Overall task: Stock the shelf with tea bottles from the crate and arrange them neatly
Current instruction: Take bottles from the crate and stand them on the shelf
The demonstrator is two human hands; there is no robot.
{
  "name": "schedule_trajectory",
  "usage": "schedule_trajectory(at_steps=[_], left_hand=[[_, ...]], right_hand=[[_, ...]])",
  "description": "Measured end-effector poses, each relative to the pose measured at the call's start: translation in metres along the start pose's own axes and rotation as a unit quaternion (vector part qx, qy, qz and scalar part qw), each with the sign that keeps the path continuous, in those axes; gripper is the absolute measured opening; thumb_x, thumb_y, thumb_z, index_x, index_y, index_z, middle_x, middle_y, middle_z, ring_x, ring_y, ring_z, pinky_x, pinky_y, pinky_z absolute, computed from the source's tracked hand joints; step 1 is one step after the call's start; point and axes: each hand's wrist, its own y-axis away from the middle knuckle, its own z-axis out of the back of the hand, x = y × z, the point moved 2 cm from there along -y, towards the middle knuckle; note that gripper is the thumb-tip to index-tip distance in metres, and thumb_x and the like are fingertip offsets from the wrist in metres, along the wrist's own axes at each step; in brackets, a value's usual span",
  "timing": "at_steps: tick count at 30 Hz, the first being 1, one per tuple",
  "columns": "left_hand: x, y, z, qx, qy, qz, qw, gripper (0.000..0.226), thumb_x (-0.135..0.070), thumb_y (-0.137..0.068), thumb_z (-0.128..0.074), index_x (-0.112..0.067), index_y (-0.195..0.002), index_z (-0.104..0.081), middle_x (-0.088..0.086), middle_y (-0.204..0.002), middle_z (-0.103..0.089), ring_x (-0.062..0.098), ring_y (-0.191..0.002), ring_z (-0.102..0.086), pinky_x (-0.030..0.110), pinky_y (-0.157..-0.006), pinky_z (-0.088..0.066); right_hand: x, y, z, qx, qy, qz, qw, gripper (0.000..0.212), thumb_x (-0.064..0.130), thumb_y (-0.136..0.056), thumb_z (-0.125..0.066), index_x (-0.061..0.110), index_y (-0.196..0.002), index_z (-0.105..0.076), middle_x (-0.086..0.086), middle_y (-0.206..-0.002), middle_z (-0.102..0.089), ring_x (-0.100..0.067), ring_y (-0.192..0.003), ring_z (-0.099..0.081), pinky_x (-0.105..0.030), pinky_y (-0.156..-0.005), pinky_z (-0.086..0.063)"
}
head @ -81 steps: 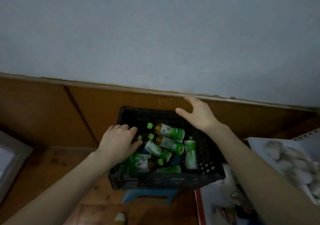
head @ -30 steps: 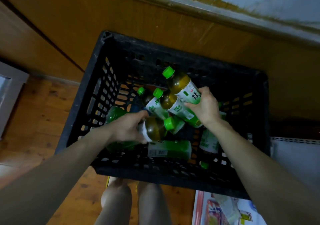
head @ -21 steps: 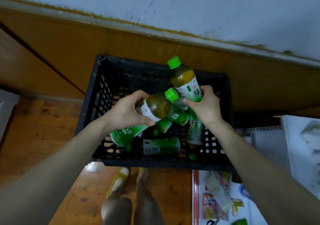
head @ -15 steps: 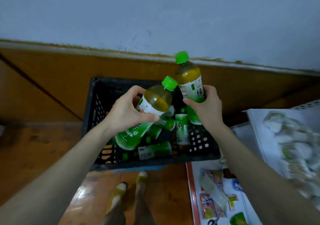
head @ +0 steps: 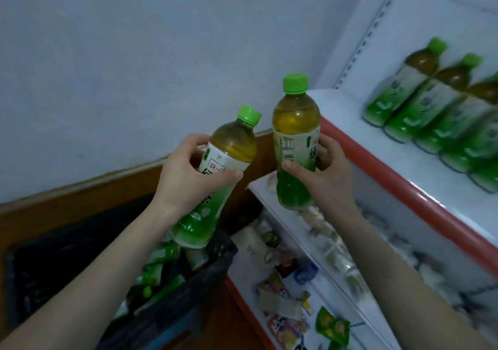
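Between the crate (head: 219, 260) and the shelf (head: 347, 112), head view: 2 tea bottles are held, the left bottle (head: 229, 155) clasped by the left hand (head: 183, 180), the right bottle (head: 295, 123) by the right hand (head: 328, 180). Transfer is judged in hand; upright placement beside the blurred shelved row (head: 423, 101) is called for next. Crate contents are partly hidden by the left forearm.

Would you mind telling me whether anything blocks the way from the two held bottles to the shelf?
Nothing visible does. The left bottle and right bottle are up in open air, and the shelf has bare surface beside the standing row.
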Motion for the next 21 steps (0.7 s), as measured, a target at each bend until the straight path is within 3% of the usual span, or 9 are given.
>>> schedule_trajectory(at_steps=[5,8,10,16,21], left_hand=[[-0.056,-0.012,-0.077,0.053,0.029,-0.048,0.997,0.048,-0.028,-0.062,-0.082,-0.039,-0.092,-0.047,-0.011,-0.08,-0.062,0.004,-0.069,-0.062,0.02,-0.054,-0.049],[-0.088,-0.02,-0.127,0.074,0.046,-0.07,0.994,0.052,-0.031,-0.062,-0.082,-0.035,-0.1,-0.046,-0.012,-0.083,-0.06,0.005,-0.074,-0.061,0.02,-0.056,-0.046],[-0.107,-0.024,-0.159,0.082,0.049,-0.087,0.992,0.054,-0.032,-0.061,-0.082,-0.033,-0.102,-0.047,-0.01,-0.086,-0.059,0.006,-0.076,-0.061,0.022,-0.059,-0.048],[-0.14,-0.03,-0.228,0.072,0.05,-0.121,0.989,0.048,-0.035,-0.056,-0.085,-0.041,-0.085,-0.048,-0.006,-0.083,-0.063,0.015,-0.075,-0.065,0.034,-0.065,-0.056],[-0.154,-0.034,-0.261,0.046,0.05,-0.13,0.989,0.051,-0.035,-0.058,-0.084,-0.035,-0.096,-0.051,-0.004,-0.087,-0.063,0.015,-0.079,-0.065,0.036,-0.068,-0.057]], right_hand=[[0.01,-0.014,0.099,-0.108,-0.006,-0.005,0.994,0.06,0.018,-0.068,-0.079,0.027,-0.117,-0.045,0.01,-0.104,-0.06,-0.001,-0.093,-0.06,-0.016,-0.075,-0.052],[0.0,-0.029,0.154,-0.17,-0.007,-0.006,0.985,0.071,0.026,-0.066,-0.08,0.021,-0.126,-0.043,-0.004,-0.119,-0.058,-0.018,-0.11,-0.057,-0.038,-0.091,-0.052],[-0.013,-0.04,0.187,-0.194,-0.022,-0.014,0.981,0.075,0.028,-0.063,-0.081,0.021,-0.127,-0.043,-0.008,-0.119,-0.058,-0.022,-0.11,-0.058,-0.045,-0.09,-0.052],[-0.055,-0.072,0.262,-0.222,-0.042,-0.011,0.974,0.067,0.018,-0.068,-0.078,0.014,-0.126,-0.045,-0.005,-0.118,-0.059,-0.018,-0.103,-0.059,-0.037,-0.088,-0.052],[-0.089,-0.095,0.291,-0.227,-0.028,-0.023,0.973,0.066,0.018,-0.069,-0.078,0.014,-0.126,-0.046,-0.002,-0.118,-0.06,-0.014,-0.102,-0.058,-0.036,-0.091,-0.051]])
